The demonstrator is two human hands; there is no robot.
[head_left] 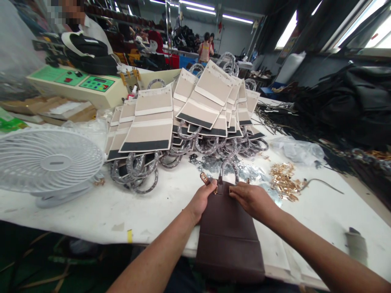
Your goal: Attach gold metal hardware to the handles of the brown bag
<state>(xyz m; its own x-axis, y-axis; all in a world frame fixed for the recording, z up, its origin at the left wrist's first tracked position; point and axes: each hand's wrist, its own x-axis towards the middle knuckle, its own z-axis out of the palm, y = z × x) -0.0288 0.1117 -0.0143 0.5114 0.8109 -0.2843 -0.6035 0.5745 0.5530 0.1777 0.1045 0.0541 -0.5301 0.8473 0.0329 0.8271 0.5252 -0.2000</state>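
Note:
A dark brown leather bag panel (227, 221) lies over the table's front edge, its lower end hanging toward me. Its handle (229, 165), wrapped in clear plastic, loops up from the far end. My left hand (200, 201) grips the panel's left edge, thumb on top beside a gold metal clasp (204, 177). At the upper right of the panel, my right hand (252, 198) has its fingers closed in a pinch on a small gold fitting (231, 189), mostly covered by the fingertips. Another gold piece (248, 180) shows just behind that hand.
Stacked beige-lined bag panels (210, 93) with plastic-wrapped handles fill the table's back. Loose gold fittings (285, 181) and thin metal plates (210, 165) lie beyond my hands. A white fan (58, 162) stands left, before a control box (91, 87). Black material (345, 106) is heaped right.

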